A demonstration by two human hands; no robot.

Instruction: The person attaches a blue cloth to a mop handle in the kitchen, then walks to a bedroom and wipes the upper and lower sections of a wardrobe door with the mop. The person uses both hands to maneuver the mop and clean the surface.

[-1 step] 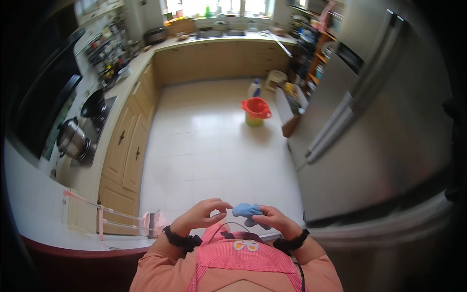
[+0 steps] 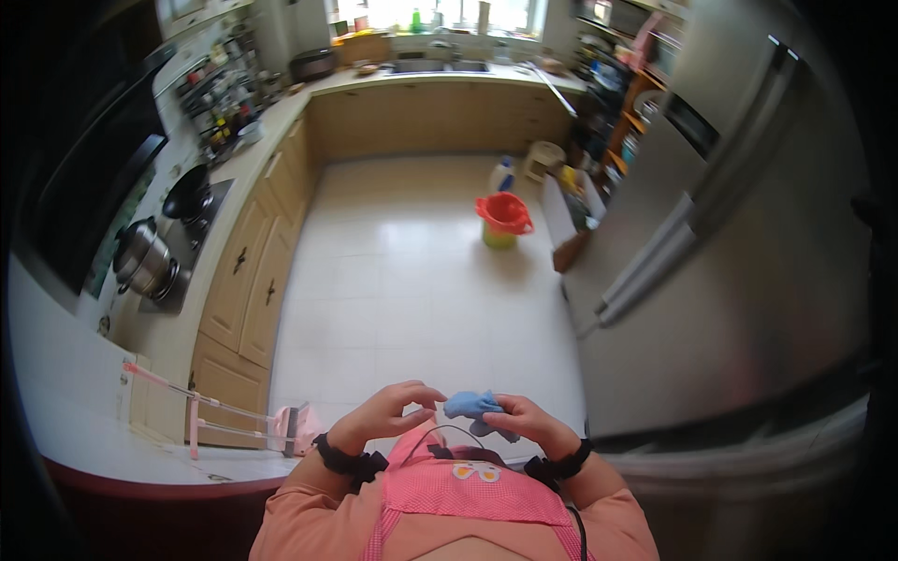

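In front of my chest, my right hand (image 2: 526,417) pinches a crumpled light-blue cloth (image 2: 470,404) between thumb and fingers. A darker grey-blue part (image 2: 486,429) hangs beneath it; whether it belongs to the same piece I cannot tell. My left hand (image 2: 404,411) is raised just left of the cloth. Its fingers are bent, with thumb and forefinger apart and nothing between them. The fingertips come very near the cloth's left edge. Black bands circle both wrists, and a pink checked apron (image 2: 458,496) covers my front.
A red-rimmed green bucket (image 2: 503,221) stands on the pale tiled floor, with a white-and-blue bottle (image 2: 501,174) behind it. The steel fridge (image 2: 739,252) rises on the right. Wooden cabinets (image 2: 236,262) and a stove with a steel pot (image 2: 145,254) line the left. A pink frame (image 2: 195,425) is nearby.
The kitchen has shifted a little rightward and down in the picture, as the view turns slightly. Both hands and the cloth keep nearly the same pose.
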